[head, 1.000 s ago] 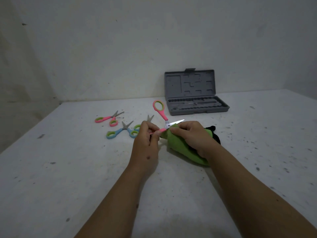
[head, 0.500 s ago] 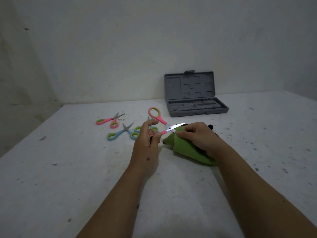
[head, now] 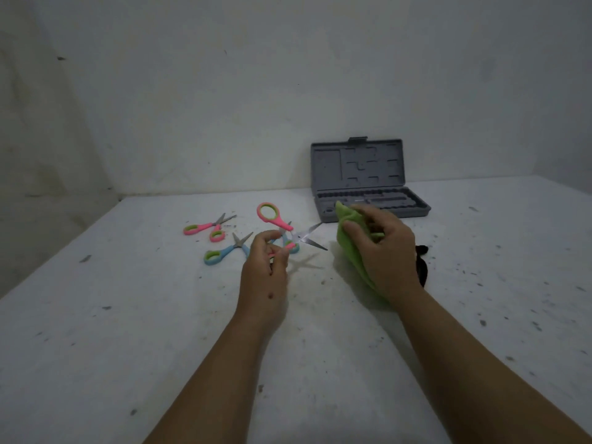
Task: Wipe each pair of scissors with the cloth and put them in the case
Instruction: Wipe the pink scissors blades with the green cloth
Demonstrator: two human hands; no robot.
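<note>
My left hand [head: 264, 270] pinches the lower handle of a pink pair of scissors [head: 278, 221], held above the table with its blades spread wide apart. My right hand [head: 381, 248] holds a green cloth [head: 347, 248] just right of the blade tips, apart from them. The grey case [head: 368, 184] stands open against the back wall, its lid upright. On the table to the left lie another pink pair of scissors [head: 206, 227] and a blue pair [head: 226, 251]. A further blue pair [head: 293, 246] is partly hidden behind my left hand.
A small black object [head: 422, 264] lies on the table behind my right wrist. The white table [head: 160, 331] is speckled with dark flecks. Walls close in at the back and left.
The scissors' blades have swung open. My right hand has lifted the cloth off the blade and moved it right and up, toward the case.
</note>
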